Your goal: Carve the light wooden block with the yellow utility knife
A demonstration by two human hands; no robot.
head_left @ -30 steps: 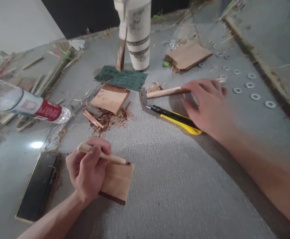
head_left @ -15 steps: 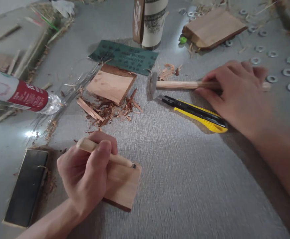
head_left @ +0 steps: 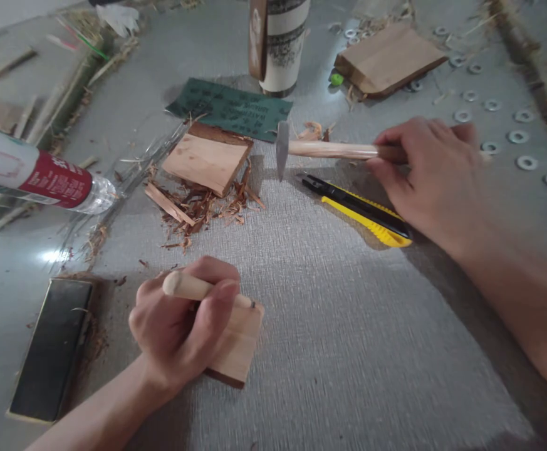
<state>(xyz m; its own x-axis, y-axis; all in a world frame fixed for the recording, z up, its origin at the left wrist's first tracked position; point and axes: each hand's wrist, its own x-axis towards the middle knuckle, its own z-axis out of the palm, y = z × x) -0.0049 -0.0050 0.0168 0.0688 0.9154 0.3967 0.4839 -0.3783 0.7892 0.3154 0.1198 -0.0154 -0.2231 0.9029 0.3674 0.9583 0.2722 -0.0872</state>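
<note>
My left hand (head_left: 183, 332) is closed around a wood-handled chisel (head_left: 186, 286), whose short dark metal end sits at the far right corner of a small wooden block (head_left: 238, 351). That hand rests over the block's left side and hides part of it. Gripped by its wooden handle in my right hand (head_left: 435, 178) is a hammer (head_left: 334, 150), its metal head pointing left, low over the table. Just below the hammer lies a yellow and black utility knife (head_left: 358, 213), its handle end close to my right wrist.
Behind my left hand lie another wooden block (head_left: 207, 158), wood shavings (head_left: 200, 213) and green sandpaper (head_left: 235, 111). A paper cup (head_left: 282, 53) stands at the back. To the left are a bottle (head_left: 52, 175) and a black sharpening stone (head_left: 50, 351); washers (head_left: 517, 136) and a thicker block (head_left: 390, 59) are right.
My left hand has shifted right along the block, tilting the chisel more upright. The hammer has lifted slightly, and its head has turned. The view has moved a little.
</note>
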